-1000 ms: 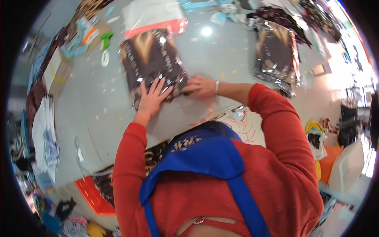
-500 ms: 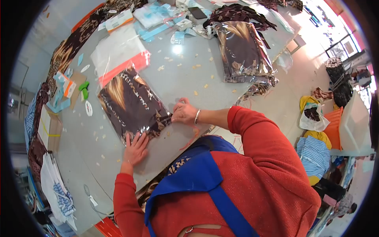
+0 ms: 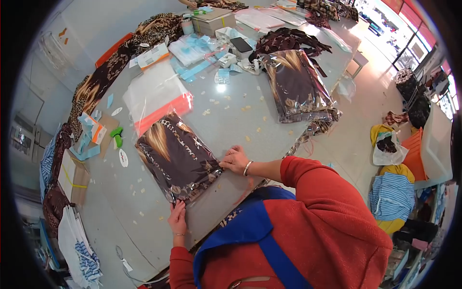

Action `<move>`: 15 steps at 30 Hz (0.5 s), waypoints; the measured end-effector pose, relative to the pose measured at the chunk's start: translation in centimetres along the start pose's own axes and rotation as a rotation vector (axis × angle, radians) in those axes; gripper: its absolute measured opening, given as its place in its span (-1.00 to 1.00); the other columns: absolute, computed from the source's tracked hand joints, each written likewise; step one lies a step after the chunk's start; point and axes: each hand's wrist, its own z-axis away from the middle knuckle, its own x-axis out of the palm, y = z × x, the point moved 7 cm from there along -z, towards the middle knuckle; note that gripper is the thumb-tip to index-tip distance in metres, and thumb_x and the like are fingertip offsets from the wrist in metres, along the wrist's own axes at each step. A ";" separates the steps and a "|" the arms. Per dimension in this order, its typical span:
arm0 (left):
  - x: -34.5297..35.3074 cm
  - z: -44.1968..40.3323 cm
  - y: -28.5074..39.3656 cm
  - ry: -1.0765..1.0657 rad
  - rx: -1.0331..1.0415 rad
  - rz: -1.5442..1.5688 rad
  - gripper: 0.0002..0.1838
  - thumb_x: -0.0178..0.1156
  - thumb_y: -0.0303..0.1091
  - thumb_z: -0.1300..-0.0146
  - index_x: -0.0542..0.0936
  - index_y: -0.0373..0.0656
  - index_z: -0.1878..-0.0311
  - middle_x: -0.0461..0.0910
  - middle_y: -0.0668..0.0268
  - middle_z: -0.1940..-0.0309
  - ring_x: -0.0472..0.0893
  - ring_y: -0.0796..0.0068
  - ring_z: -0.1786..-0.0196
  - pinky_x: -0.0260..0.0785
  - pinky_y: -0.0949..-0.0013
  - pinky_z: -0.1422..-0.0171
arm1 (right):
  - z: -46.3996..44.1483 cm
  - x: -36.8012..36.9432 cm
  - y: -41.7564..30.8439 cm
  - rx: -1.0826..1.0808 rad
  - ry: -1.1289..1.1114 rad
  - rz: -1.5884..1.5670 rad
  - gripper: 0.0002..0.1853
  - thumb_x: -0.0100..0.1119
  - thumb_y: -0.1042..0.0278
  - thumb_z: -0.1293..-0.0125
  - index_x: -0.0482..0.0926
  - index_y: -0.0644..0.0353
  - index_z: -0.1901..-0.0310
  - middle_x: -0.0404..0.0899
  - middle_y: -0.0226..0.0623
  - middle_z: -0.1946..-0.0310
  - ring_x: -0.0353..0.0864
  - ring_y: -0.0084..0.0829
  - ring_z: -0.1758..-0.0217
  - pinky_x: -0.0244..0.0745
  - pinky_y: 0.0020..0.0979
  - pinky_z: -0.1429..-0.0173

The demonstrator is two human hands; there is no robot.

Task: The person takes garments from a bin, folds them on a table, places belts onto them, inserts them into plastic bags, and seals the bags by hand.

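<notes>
A dark patterned garment in a clear plastic bag [image 3: 178, 156] lies flat on the grey table [image 3: 231, 115]. At its lower left corner, my left hand [image 3: 177, 217] has its fingers closed on the bag's edge. The fingers of my right hand [image 3: 235, 160] are pressed together on the lower right corner of the same bag. Beyond the bag, touching its top, is a stack of empty clear bags [image 3: 156, 89] with a red band. A second pile of bagged garments [image 3: 296, 84] rests at the table's right side.
A phone [image 3: 241, 45], blue and white scraps and a dark cloth [image 3: 291, 41] lie at the back. At left are a green tool [image 3: 117, 137], a white tag [image 3: 123, 158] and a cardboard box [image 3: 73, 179]. An orange crate [image 3: 414, 151] stands right of the table.
My left hand has gone from lying spread on the bagged garment to closing at its lower left corner. My right hand stays at the right corner. The camera view has shifted.
</notes>
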 end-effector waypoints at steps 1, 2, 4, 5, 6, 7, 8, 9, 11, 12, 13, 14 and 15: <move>-0.2 0.3 -0.8 0.080 -0.064 0.096 -0.80 0.16 -0.52 -0.26 0.66 -0.22 0.08 0.63 0.17 0.00 0.50 0.26 -0.24 0.03 0.11 -0.49 | -0.1 -0.1 -0.2 0.017 0.001 0.013 -0.74 0.13 0.04 -0.27 0.65 -0.08 0.48 0.52 -0.46 0.48 0.44 -0.43 0.13 0.04 -0.13 -0.27; -0.3 0.7 -1.5 0.159 -0.128 0.192 -0.82 0.18 -0.52 -0.24 0.67 -0.22 0.10 0.65 0.17 0.05 0.53 0.30 -0.18 0.08 0.15 -0.46 | -0.2 0.0 -0.2 0.032 0.002 0.043 -0.73 0.12 0.03 -0.28 0.65 -0.07 0.48 0.53 -0.44 0.49 0.45 -0.41 0.14 0.05 -0.13 -0.26; -0.8 1.3 -2.0 0.296 -0.184 0.213 -0.84 0.22 -0.51 -0.22 0.69 -0.22 0.15 0.66 0.20 0.17 0.58 0.34 -0.05 0.20 0.21 -0.37 | -0.3 0.2 -0.4 0.067 0.005 0.102 -0.70 0.10 0.01 -0.28 0.66 -0.06 0.48 0.55 -0.41 0.50 0.47 -0.39 0.15 0.07 -0.13 -0.24; -1.1 1.4 -1.7 0.356 -0.175 0.139 -0.85 0.24 -0.50 -0.20 0.69 -0.23 0.17 0.66 0.23 0.23 0.59 0.34 0.03 0.26 0.23 -0.31 | -0.4 0.2 -0.7 0.082 0.038 0.145 -0.69 0.10 -0.01 -0.29 0.66 -0.05 0.48 0.56 -0.40 0.51 0.48 -0.37 0.16 0.08 -0.13 -0.23; -1.4 1.4 -1.4 0.415 -0.165 0.066 -0.86 0.26 -0.48 -0.19 0.69 -0.23 0.19 0.66 0.25 0.30 0.60 0.35 0.10 0.33 0.26 -0.24 | -0.5 0.2 -1.1 0.098 0.070 0.190 -0.68 0.09 -0.02 -0.29 0.66 -0.04 0.48 0.56 -0.38 0.51 0.49 -0.36 0.18 0.09 -0.13 -0.22; -1.6 1.5 -2.0 0.474 -0.241 0.072 -0.88 0.29 -0.44 -0.17 0.67 -0.23 0.23 0.63 0.29 0.34 0.59 0.36 0.15 0.35 0.26 -0.15 | -0.5 0.2 -1.5 0.115 0.102 0.234 -0.66 0.09 -0.03 -0.29 0.66 -0.02 0.48 0.57 -0.37 0.51 0.50 -0.35 0.20 0.10 -0.13 -0.22; -1.9 1.7 -2.6 0.530 -0.318 0.075 -0.87 0.32 -0.40 -0.15 0.66 -0.23 0.26 0.61 0.32 0.38 0.57 0.38 0.19 0.37 0.27 -0.06 | -0.6 0.3 -1.8 0.127 0.092 0.248 -0.64 0.09 -0.04 -0.29 0.66 -0.01 0.49 0.58 -0.36 0.51 0.50 -0.34 0.21 0.10 -0.13 -0.21; -2.2 2.0 -3.2 0.585 -0.396 0.077 -0.85 0.35 -0.35 -0.13 0.65 -0.23 0.30 0.58 0.36 0.42 0.56 0.40 0.24 0.39 0.27 0.03 | -0.8 0.3 -2.0 0.139 0.082 0.259 -0.63 0.09 -0.06 -0.28 0.66 0.01 0.50 0.58 -0.36 0.52 0.51 -0.33 0.23 0.11 -0.13 -0.21; -2.4 1.6 -4.0 0.553 -0.525 -0.043 -0.77 0.39 -0.26 -0.08 0.59 -0.20 0.36 0.58 0.36 0.43 0.55 0.36 0.22 0.36 0.27 0.09 | -1.2 0.5 -2.0 0.149 0.061 0.292 -0.61 0.10 -0.10 -0.27 0.65 0.03 0.49 0.57 -0.35 0.53 0.52 -0.32 0.25 0.13 -0.15 -0.18; -2.5 1.2 -3.9 0.535 -0.587 -0.103 -0.72 0.42 -0.22 -0.05 0.56 -0.19 0.39 0.58 0.37 0.44 0.54 0.35 0.21 0.34 0.26 0.11 | -1.3 0.6 -2.0 0.148 0.052 0.315 -0.60 0.11 -0.12 -0.26 0.64 0.04 0.48 0.56 -0.34 0.54 0.52 -0.32 0.25 0.15 -0.16 -0.15; -2.7 0.6 -3.2 0.483 -0.608 -0.303 -0.69 0.42 -0.18 -0.03 0.54 -0.18 0.39 0.59 0.36 0.43 0.54 0.32 0.19 0.32 0.22 0.07 | -1.4 0.7 -2.1 0.149 0.045 0.337 -0.59 0.12 -0.15 -0.24 0.63 0.05 0.46 0.55 -0.34 0.56 0.52 -0.32 0.25 0.16 -0.18 -0.13; -3.0 0.0 -2.3 0.425 -0.624 -0.504 -0.66 0.43 -0.13 0.00 0.53 -0.17 0.40 0.59 0.35 0.41 0.54 0.29 0.17 0.30 0.17 0.03 | -1.5 0.9 -2.0 0.168 0.027 0.360 -0.61 0.14 -0.15 -0.23 0.62 0.04 0.36 0.55 -0.34 0.53 0.53 -0.32 0.24 0.17 -0.18 -0.12; -3.2 -0.3 -1.7 0.366 -0.634 -0.706 -0.63 0.44 -0.09 0.02 0.51 -0.15 0.41 0.60 0.34 0.40 0.53 0.25 0.14 0.28 0.13 -0.02 | -1.6 1.0 -2.1 0.187 0.009 0.383 -0.61 0.15 -0.15 -0.22 0.60 0.04 0.27 0.56 -0.35 0.50 0.53 -0.33 0.23 0.18 -0.19 -0.11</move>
